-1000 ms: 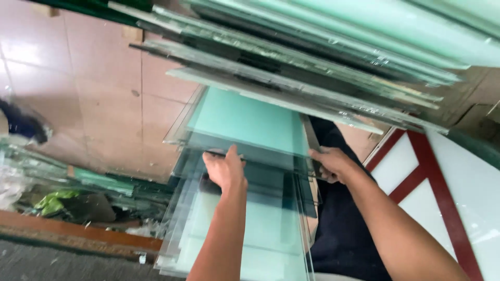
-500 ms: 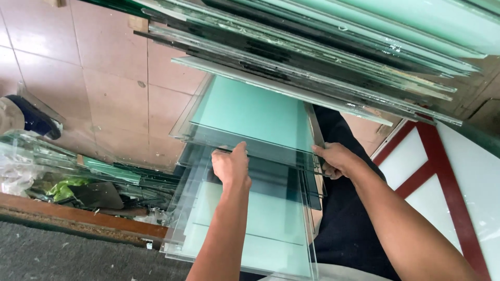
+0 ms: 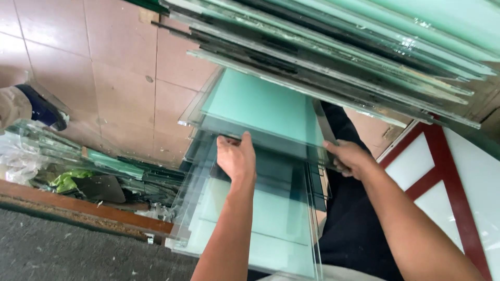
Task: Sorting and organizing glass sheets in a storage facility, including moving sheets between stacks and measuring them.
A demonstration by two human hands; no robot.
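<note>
Overhead, blocked by stacked glass sheets [image 3: 333,57] jutting out just above the lifted glass pane [image 3: 260,112]. Left, open tiled floor [image 3: 114,93], then glass offcuts [image 3: 120,174] along a wooden beam [image 3: 83,208]. Right, hemmed by a white board with red stripes [image 3: 458,177].

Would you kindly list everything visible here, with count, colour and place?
Held glass pane: one, pale green, centre, gripped at its near edge.
Glass panes below: several, clear to greenish, stacked under the held pane.
Leaning glass sheets: many, green-edged, across the top.
Floor tiles: many, pinkish beige, upper left.
Glass offcuts: a pile, greenish, on the floor at left.
Wooden strip: one, brown, lower left.
Grey mat: one, bottom left corner.
White panel with red bands: one, right.
Another person's shoe: one, dark blue, far left.
Left hand: on the pane's near edge.
Right hand: at the pane's right corner.
</note>
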